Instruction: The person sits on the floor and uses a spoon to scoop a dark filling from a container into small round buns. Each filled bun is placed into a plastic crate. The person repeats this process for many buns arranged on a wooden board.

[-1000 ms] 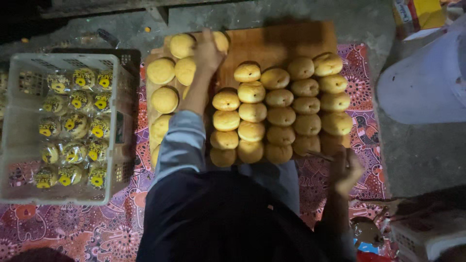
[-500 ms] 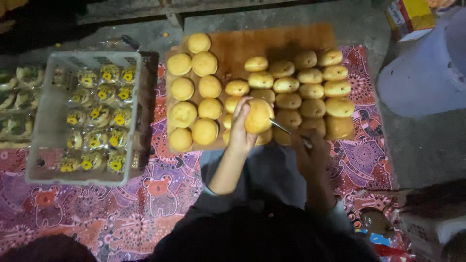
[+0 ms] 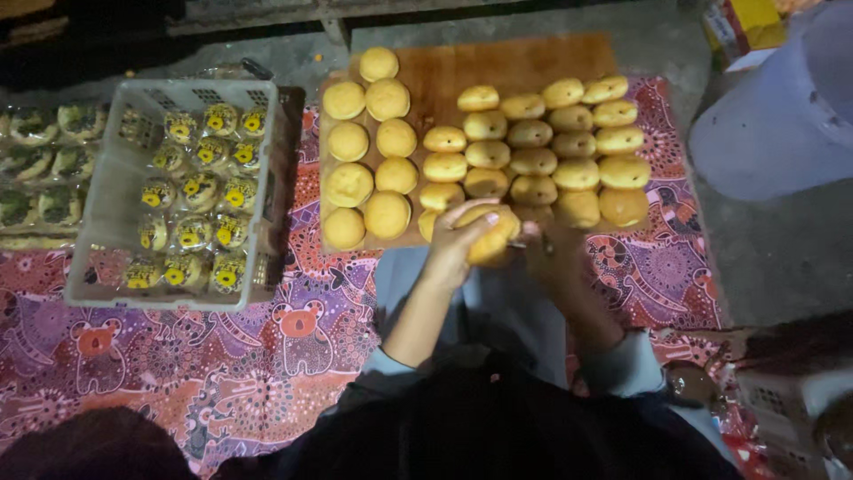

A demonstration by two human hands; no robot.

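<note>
My left hand [image 3: 455, 238] is closed around a round yellow bun [image 3: 494, 242], held just over the near edge of a wooden board [image 3: 515, 62]. My right hand [image 3: 553, 256] is right beside the bun, fingers closed on a thin tool [image 3: 526, 240] that touches the bun's side; the tool is mostly hidden. The board carries several rows of buns: rounder flat ones [image 3: 369, 160] on the left and oval ones [image 3: 551, 147] on the right.
A grey plastic crate [image 3: 98, 191] of wrapped buns with yellow labels stands to the left, with more wrapped ones [image 3: 35, 169] beyond it. A patterned red-purple cloth [image 3: 178, 356] lies underneath. A large pale container [image 3: 782, 116] stands on the right.
My left hand came back from the far left of the board, picked up a bun from the oval rows and drew it to the near edge. My right hand rose to meet it.
</note>
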